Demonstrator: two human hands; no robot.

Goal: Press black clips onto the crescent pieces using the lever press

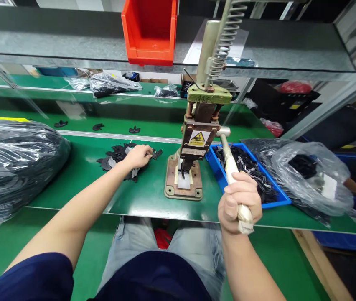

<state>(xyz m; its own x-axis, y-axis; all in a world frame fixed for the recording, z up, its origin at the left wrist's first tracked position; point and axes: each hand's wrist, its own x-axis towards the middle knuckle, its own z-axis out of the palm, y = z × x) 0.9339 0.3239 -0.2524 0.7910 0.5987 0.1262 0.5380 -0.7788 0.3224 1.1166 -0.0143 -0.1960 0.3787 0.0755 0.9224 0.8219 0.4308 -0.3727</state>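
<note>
My right hand (240, 202) is wrapped around the tape-covered lever handle (230, 165) of a hand press (200, 133). The lever slants down toward me. Under the press ram, a small black curved piece (182, 171) stands on the pale plate of the base (184, 193). Off to the left, my left hand (138, 156) is over a pile of black curved plastic parts (115, 154), its fingers pinched together. A black plastic part (157, 154) sticks out at those fingertips; the exact grip on it is partly hidden.
Right of the press is a blue tray (280, 200) full of small black pieces, beside an open plastic bag (319, 179). A large filled bag (18, 167) lies at left. Several single parts line the back, including one part (134, 130). An orange bin (149, 56) sits on the shelf above.
</note>
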